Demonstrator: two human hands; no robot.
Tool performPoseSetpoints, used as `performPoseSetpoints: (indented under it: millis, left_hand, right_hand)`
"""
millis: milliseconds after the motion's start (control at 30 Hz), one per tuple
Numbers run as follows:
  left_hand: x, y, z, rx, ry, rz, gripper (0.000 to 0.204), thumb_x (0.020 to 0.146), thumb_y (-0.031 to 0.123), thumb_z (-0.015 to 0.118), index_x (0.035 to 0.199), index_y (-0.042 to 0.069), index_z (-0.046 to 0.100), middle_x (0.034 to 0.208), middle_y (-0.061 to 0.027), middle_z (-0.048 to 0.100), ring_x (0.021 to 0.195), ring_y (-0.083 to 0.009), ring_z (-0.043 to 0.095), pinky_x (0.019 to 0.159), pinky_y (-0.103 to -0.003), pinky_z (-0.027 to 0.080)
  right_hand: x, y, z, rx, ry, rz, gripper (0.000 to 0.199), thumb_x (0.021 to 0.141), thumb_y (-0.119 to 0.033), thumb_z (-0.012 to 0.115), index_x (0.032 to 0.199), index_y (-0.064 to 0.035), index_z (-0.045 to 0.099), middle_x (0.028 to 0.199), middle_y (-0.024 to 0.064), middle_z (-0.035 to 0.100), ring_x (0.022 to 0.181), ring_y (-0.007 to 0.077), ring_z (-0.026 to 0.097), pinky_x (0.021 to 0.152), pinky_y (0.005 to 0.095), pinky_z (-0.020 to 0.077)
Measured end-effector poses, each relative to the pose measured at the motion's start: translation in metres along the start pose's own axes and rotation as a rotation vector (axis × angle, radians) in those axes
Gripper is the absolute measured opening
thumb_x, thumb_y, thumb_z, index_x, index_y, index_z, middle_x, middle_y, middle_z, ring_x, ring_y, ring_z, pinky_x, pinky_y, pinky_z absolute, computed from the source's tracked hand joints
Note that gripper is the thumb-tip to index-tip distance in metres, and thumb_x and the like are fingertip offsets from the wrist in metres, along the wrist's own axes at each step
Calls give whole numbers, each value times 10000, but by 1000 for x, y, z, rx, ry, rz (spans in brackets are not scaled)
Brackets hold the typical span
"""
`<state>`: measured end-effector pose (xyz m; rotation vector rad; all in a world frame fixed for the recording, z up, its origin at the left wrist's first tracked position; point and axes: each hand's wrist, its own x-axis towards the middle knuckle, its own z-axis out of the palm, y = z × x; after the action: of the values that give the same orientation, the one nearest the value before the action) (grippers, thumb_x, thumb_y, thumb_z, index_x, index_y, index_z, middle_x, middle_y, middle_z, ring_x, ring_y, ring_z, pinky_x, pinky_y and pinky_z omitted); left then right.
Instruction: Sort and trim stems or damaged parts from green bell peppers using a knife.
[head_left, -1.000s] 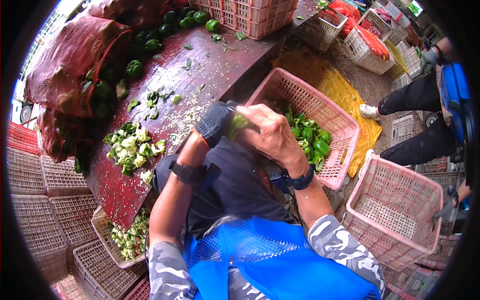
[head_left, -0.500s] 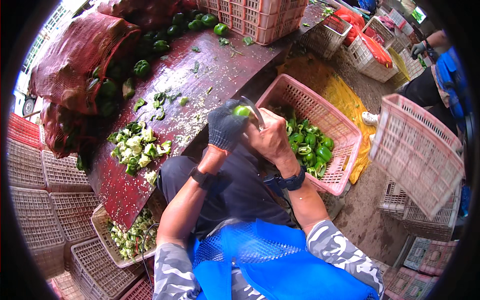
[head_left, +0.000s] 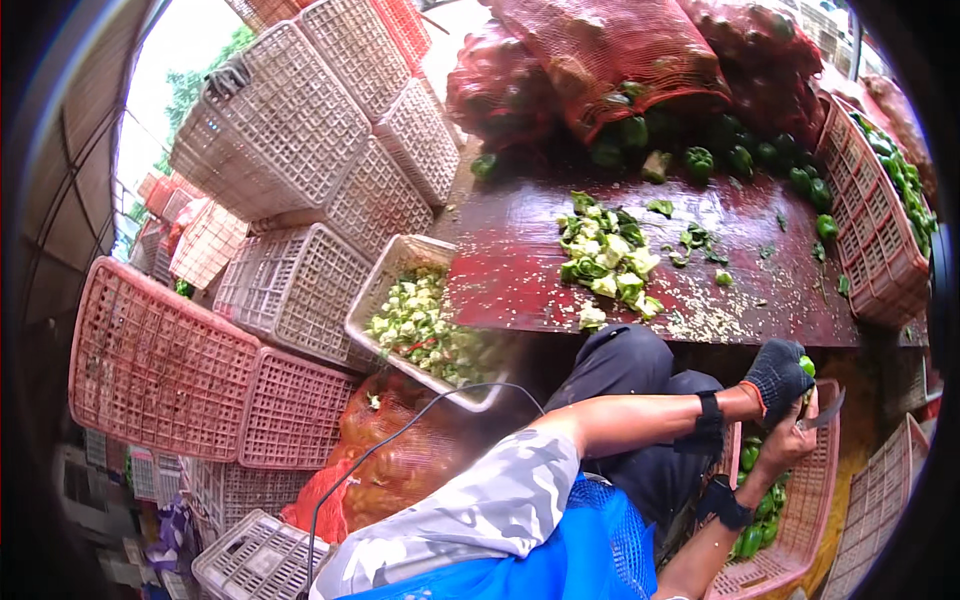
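At the right, my left hand (head_left: pixel 778 382), in a dark knitted glove, is closed around a green bell pepper (head_left: pixel 807 366). My bare right hand (head_left: pixel 788 447) grips a knife whose curved blade (head_left: pixel 829 411) points outward beside the pepper; its handle is hidden in the fingers. Both hands are close together over a pink plastic crate (head_left: pixel 822 505) with cut green peppers (head_left: pixel 752 540) inside. On the dark red table (head_left: pixel 500 270) lies a heap of pale pepper cores (head_left: pixel 612 258), with seeds and leafy scraps scattered around.
Red mesh sacks (head_left: pixel 625 60) and whole green peppers (head_left: pixel 699 163) line the table's far side. An upright crate (head_left: pixel 870 225) with peppers stands at its right end. Left are stacked crates (head_left: pixel 280 120), a whitish crate (head_left: pixel 362 318) of cores and an orange mesh sack (head_left: pixel 400 450). A black cable (head_left: pixel 335 480) loops beside my arm.
The view has swung left, so the table and my hands now appear farther right and more crates show at the left. Both hands keep hold of the pepper and knife.
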<state>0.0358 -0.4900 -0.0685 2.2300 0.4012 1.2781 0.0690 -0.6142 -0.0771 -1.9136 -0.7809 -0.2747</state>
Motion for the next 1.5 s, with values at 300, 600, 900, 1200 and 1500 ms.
performPoseSetpoints:
  millis: [300, 600, 900, 1200, 1500]
  left_hand:
    - [-1, 3, 33, 27, -121, -306, 245, 731, 292, 711, 673, 55, 691, 699, -203, 627, 699, -396, 644, 630, -508, 472]
    - [34, 22, 40, -443, -247, -79, 178, 763, 183, 671, 881, 63, 731, 932, -172, 693, 892, -382, 655, 834, -453, 528]
    - [34, 14, 4, 12, -833, 561, 201, 719, 194, 739, 895, 102, 771, 858, -160, 714, 829, -338, 705, 722, -415, 573]
    - [19, 16, -2, 76, -753, 252, 202, 725, 304, 677, 690, 113, 733, 734, -165, 685, 684, -360, 681, 629, -478, 536]
    - [4, 9, -11, 140, -362, 331, 124, 562, 235, 741, 625, 136, 701, 667, -111, 638, 686, -351, 674, 587, -454, 517]
  right_hand:
    - [12, 40, -1, -212, 191, -88, 390, 1000, -309, 634, 1324, -94, 667, 1191, 89, 723, 936, 213, 695, 755, 338, 539]
    - [15, 33, -61, -136, 142, 127, 267, 940, -211, 671, 1154, -53, 697, 912, 96, 705, 751, 186, 665, 648, 342, 515]
    - [16, -23, -94, 169, -235, -112, 370, 786, -67, 822, 1140, -35, 718, 1030, 135, 713, 921, 243, 700, 834, 349, 542]
    - [14, -14, -70, 207, -252, -109, 393, 756, 73, 755, 1138, -16, 730, 1002, 97, 700, 936, 220, 670, 877, 338, 522]
    - [13, -29, -43, 244, -101, -136, 326, 783, 118, 697, 1085, 7, 750, 965, 83, 714, 888, 191, 653, 866, 320, 503]
